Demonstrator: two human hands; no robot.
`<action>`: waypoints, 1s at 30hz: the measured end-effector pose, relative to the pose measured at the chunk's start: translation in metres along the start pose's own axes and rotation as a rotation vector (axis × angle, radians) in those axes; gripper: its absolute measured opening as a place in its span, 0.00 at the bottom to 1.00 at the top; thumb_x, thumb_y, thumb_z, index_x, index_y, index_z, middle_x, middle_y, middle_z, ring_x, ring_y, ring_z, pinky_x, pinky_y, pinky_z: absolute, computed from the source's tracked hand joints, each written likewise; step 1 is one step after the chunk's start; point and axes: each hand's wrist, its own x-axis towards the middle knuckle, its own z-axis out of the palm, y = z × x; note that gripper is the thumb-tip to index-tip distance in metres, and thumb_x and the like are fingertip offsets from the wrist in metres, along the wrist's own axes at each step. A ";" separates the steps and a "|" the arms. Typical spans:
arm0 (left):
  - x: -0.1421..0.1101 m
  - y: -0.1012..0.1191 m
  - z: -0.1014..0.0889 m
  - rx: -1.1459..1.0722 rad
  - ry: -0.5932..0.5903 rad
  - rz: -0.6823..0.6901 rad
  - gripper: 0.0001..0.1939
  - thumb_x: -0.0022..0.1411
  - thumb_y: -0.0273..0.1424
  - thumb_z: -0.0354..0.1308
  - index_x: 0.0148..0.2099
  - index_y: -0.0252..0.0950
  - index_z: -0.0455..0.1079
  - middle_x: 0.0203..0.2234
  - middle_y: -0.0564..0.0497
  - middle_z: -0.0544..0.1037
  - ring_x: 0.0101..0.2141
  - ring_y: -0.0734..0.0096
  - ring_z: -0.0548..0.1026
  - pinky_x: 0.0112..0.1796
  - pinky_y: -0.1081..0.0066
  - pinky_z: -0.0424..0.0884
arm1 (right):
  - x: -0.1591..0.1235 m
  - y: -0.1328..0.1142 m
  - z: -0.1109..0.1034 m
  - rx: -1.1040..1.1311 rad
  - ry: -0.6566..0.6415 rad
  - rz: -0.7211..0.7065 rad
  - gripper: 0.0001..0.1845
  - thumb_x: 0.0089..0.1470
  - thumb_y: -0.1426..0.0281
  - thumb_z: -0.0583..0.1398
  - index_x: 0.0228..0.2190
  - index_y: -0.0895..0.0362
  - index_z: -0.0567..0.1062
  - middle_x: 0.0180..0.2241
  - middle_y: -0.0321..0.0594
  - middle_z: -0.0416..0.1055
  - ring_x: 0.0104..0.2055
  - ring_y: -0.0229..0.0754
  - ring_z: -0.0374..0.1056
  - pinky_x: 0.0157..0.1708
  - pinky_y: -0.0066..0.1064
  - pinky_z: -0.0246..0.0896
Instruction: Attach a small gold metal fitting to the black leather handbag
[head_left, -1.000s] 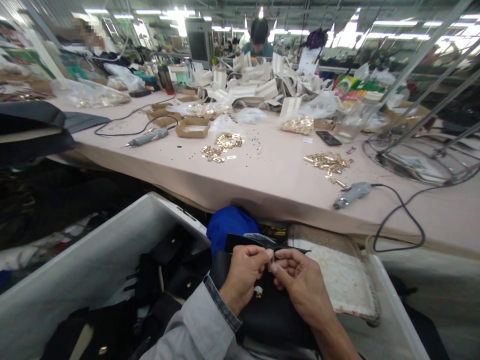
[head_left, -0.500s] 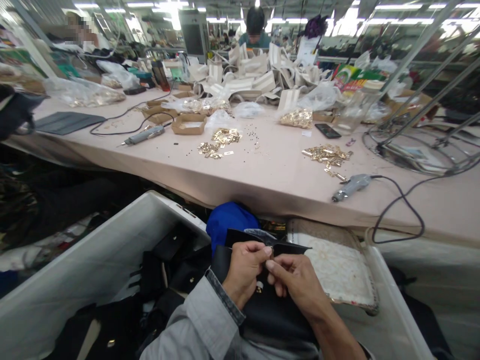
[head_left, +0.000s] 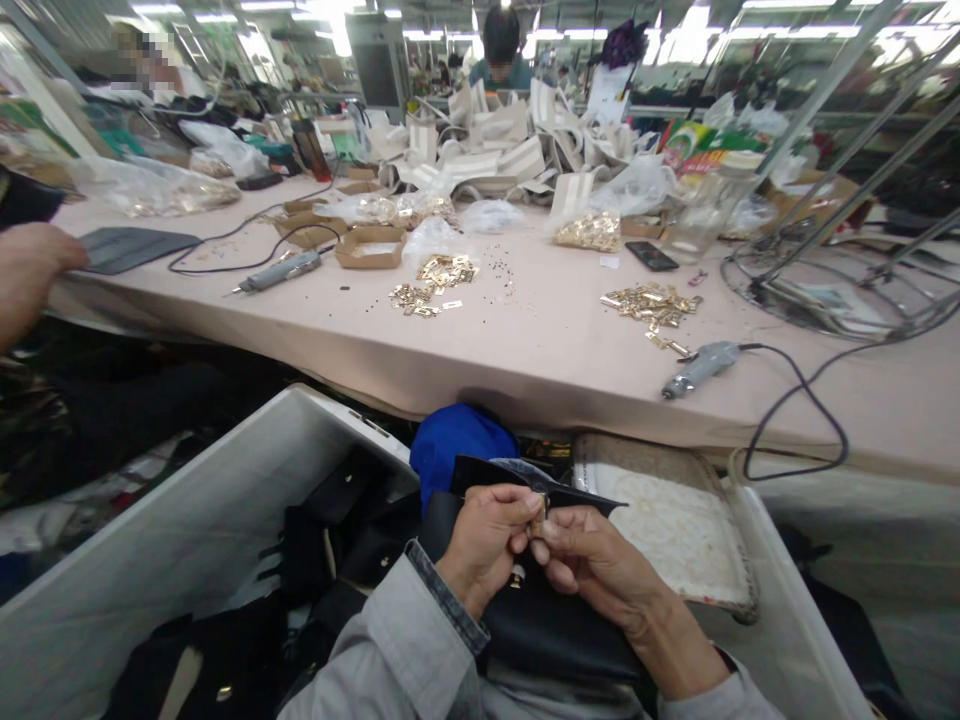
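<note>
The counter (head_left: 525, 350) runs across the view; below its edge sits a black bag (head_left: 551, 630). Over it, the left hand (head_left: 487, 535) and right hand (head_left: 600, 560) meet, fingers of both clamped on a small gold-coloured metal piece (head_left: 538, 515) (partly hidden by them).

Pale table (head_left: 540, 350) — gold fittings (head_left: 654, 303), corded tools (head_left: 701, 370), phone (head_left: 652, 256)
</note>
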 end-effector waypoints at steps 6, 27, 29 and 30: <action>0.000 0.003 -0.001 -0.047 0.019 -0.015 0.16 0.41 0.33 0.77 0.21 0.29 0.73 0.15 0.54 0.68 0.14 0.87 0.57 0.15 0.80 0.49 | 0.003 0.003 0.001 -0.023 0.030 -0.012 0.21 0.48 0.57 0.72 0.25 0.63 0.76 0.24 0.38 0.72 0.17 0.26 0.54 0.18 0.23 0.41; 0.001 -0.010 0.015 0.048 0.207 0.141 0.14 0.42 0.35 0.72 0.19 0.30 0.74 0.13 0.54 0.69 0.14 0.84 0.57 0.16 0.76 0.47 | -0.009 0.010 0.014 -0.608 0.377 -0.251 0.24 0.59 0.52 0.62 0.23 0.58 0.73 0.17 0.35 0.69 0.16 0.32 0.59 0.18 0.24 0.50; 0.002 -0.008 0.013 0.027 0.191 0.097 0.14 0.40 0.34 0.73 0.21 0.30 0.74 0.14 0.53 0.70 0.14 0.83 0.57 0.16 0.77 0.47 | -0.011 0.011 0.014 -0.608 0.402 -0.255 0.24 0.58 0.52 0.63 0.23 0.58 0.73 0.17 0.35 0.69 0.15 0.31 0.58 0.17 0.24 0.48; 0.003 -0.007 0.011 0.018 0.168 0.059 0.14 0.39 0.34 0.73 0.21 0.30 0.74 0.14 0.54 0.69 0.14 0.84 0.57 0.16 0.77 0.47 | -0.012 0.011 0.013 -0.593 0.402 -0.254 0.24 0.58 0.52 0.63 0.23 0.58 0.73 0.17 0.35 0.69 0.15 0.31 0.58 0.16 0.24 0.47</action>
